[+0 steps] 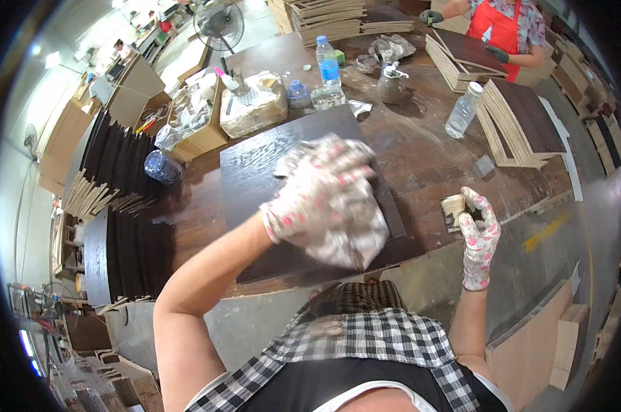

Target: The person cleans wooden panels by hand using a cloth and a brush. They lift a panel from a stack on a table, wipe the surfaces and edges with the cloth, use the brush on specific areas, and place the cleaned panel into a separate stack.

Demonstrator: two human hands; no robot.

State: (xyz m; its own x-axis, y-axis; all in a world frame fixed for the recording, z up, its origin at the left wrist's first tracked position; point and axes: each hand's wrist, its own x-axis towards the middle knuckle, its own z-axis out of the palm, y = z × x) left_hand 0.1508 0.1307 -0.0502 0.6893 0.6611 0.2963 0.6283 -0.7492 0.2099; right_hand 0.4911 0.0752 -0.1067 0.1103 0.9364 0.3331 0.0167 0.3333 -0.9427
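My left hand (310, 199), in a white glove with pink flowers, presses a crumpled pale cloth (355, 233) onto a dark wood-grain panel (255, 165). The hand is slightly blurred, and its fingers are partly lost against the cloth. Beyond the cloth, the panel's far and left parts show, lying flat on the brown worktable (420, 165). At the table's near right edge, my right hand (480, 230), gloved alike, has its thumb and fingers around a small pale block with dark stains (452, 211). Its exact kind cannot be made out.
Dark panels stand stacked at left (118, 158); more stacks (523, 123) are at right. A cardboard box (193, 137), wrapped block (254, 106), blue-labelled bottle (327, 60), clear bottle (463, 110) and round pot (391, 86) sit beyond the panel. A co-worker in a red apron (492, 27) handles panels.
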